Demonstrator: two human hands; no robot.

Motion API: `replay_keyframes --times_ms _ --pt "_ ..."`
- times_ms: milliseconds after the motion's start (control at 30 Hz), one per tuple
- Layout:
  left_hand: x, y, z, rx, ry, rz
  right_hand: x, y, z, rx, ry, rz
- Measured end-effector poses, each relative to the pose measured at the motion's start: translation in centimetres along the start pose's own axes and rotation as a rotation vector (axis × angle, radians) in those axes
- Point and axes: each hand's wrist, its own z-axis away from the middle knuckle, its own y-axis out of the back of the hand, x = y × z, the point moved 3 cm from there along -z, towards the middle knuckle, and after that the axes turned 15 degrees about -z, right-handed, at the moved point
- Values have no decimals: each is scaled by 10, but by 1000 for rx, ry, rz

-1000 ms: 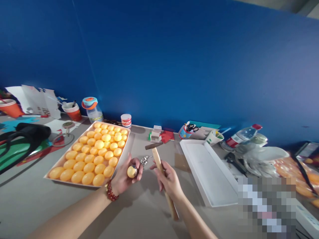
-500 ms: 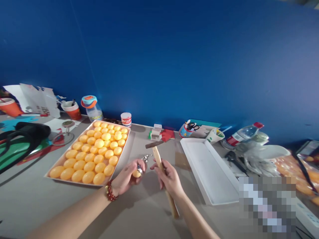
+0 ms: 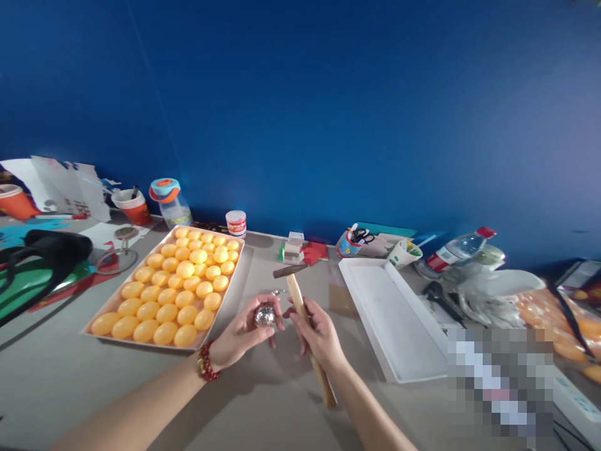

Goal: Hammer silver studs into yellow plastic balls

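My left hand cups a shiny silver ball, with the thumb beneath it and the fingers curled behind. Just beyond the fingertips, a small silvery piece shows; whether it joins the ball I cannot tell. My right hand is wrapped around the wooden handle of a hammer, its dark narrow head pointing away from me and its handle end slanting down toward me. The two hands are close together above the grey table. Left of them lies a shallow tray of yellow-orange balls in rows.
A long white tray lies to the right. Behind are a small white box, red paper, a cup with scissors and a round tub. A plastic bottle and bagged orange balls are farther right.
My left hand has turned the ball: an orange patch showed on its lower side before, and now a silver face is toward me. My right hand and the hammer have hardly moved.
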Motion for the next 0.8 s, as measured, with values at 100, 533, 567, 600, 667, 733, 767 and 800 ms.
replay_keyframes --times_ms 100,533,567,600,667,733,767,800 --pt "-2 -1 0 -42 8 149 -1 -1 0 -8 0 -7" --pt "-7 2 -2 -60 74 392 -1 0 1 -32 -1 9" --pt "-7 2 -3 -51 69 386 -1 0 1 -35 0 7" --pt "-8 2 -3 -42 69 376 -1 0 1 -38 2 5" --pt "-9 2 -3 -32 95 364 -2 0 1 -37 1 6" --pt "-9 1 -4 -26 142 377 -2 0 0 -27 -3 8" --pt "-10 1 -4 -16 160 388 -2 -1 0 -22 -4 9" --pt "-10 0 -4 -3 167 398 -3 -1 0 -18 -3 10"
